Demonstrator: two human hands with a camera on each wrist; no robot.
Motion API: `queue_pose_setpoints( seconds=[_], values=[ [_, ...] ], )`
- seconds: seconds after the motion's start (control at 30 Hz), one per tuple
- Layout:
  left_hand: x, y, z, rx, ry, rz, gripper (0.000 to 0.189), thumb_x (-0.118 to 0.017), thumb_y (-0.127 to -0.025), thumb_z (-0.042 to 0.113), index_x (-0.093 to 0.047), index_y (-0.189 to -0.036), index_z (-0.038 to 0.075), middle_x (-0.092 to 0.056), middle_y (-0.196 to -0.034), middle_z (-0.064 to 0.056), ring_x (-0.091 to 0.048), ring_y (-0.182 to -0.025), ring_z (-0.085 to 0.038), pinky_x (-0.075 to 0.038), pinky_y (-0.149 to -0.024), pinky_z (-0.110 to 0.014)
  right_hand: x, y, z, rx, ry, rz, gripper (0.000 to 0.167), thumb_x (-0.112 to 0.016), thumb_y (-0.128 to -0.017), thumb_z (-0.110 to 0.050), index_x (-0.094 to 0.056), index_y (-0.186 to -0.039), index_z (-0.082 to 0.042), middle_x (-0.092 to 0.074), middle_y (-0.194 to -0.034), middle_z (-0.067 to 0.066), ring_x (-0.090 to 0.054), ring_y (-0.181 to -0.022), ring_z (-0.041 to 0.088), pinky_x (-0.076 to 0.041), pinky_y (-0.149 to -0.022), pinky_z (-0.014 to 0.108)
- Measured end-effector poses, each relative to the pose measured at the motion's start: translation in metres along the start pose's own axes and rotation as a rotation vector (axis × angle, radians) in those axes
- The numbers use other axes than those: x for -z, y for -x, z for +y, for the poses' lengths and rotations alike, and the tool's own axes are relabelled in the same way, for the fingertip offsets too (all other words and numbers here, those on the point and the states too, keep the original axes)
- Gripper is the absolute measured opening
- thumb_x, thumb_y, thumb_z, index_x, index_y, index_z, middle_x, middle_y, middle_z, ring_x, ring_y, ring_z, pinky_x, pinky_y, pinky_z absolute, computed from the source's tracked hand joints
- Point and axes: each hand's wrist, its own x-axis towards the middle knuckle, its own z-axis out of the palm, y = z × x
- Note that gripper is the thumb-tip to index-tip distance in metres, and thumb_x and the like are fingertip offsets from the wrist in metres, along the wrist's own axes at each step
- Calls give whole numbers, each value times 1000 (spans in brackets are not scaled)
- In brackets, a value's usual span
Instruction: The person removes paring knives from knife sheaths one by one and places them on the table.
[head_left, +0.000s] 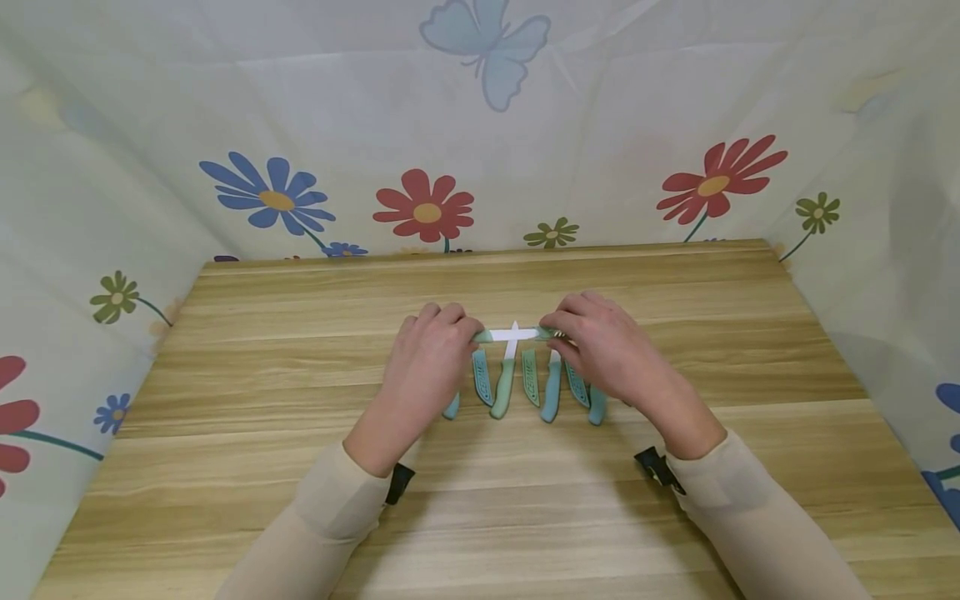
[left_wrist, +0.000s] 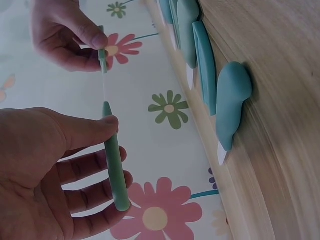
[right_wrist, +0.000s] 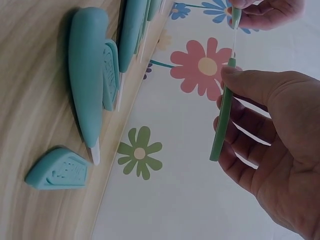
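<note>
My left hand (head_left: 429, 354) pinches the green handle (left_wrist: 116, 170) of a paring knife between thumb and fingers. The knife's white blade (head_left: 501, 335) points to the right, held level above the table. A green blade sheath (right_wrist: 222, 125) is pinched in my right hand (head_left: 611, 346), its mouth right at the blade's far end. Beneath the hands lies a row of knives and sheaths: a green-handled knife (head_left: 502, 392), blue-handled knives (head_left: 551, 390), a green sheath (head_left: 530, 377) and blue sheaths (head_left: 482, 379). My hands partly cover both ends of this row.
The wood-grain table (head_left: 480, 517) stretches out on all sides of the row. Behind it hangs a white curtain (head_left: 337, 100) printed with flowers and a butterfly, which also runs along both sides. One blue sheath (right_wrist: 60, 172) lies near the row's right end.
</note>
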Motion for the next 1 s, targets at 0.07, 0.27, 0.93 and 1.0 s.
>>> queue_pose_setpoints(
  seconds=[0.07,0.27,0.93,1.0],
  values=[
    [1,0,-1,6,6,1,20,-84,-93,15,-81,-112,11,-71,-100,-4,-62,-90,-25,-52,-70,-38,0,0,1,3,2,8,23,-81,-96,-13,-79,-118,-5,-71,-109,9,-63,-99,28,-56,-86,41],
    [2,0,-3,10,13,2,20,-84,-93,14,-81,-113,10,-71,-101,-5,-62,-90,-26,-53,-71,-39,0,-1,3,12,3,16,24,-83,-95,-13,-79,-117,-4,-72,-108,9,-64,-99,28,-56,-85,41],
    [5,-2,-12,70,42,-9,20,-83,-94,12,-81,-113,8,-73,-106,-7,-65,-92,-29,-57,-74,-43,1,0,7,-1,-11,12,24,-80,-95,-9,-77,-118,-3,-71,-109,10,-64,-101,30,-56,-88,44],
    [6,-2,-12,85,51,-17,19,-82,-94,11,-81,-113,8,-72,-106,-7,-65,-93,-29,-57,-74,-44,1,0,7,-6,-10,10,25,-80,-95,-9,-77,-119,-3,-71,-109,10,-64,-101,30,-56,-88,44]
  ],
)
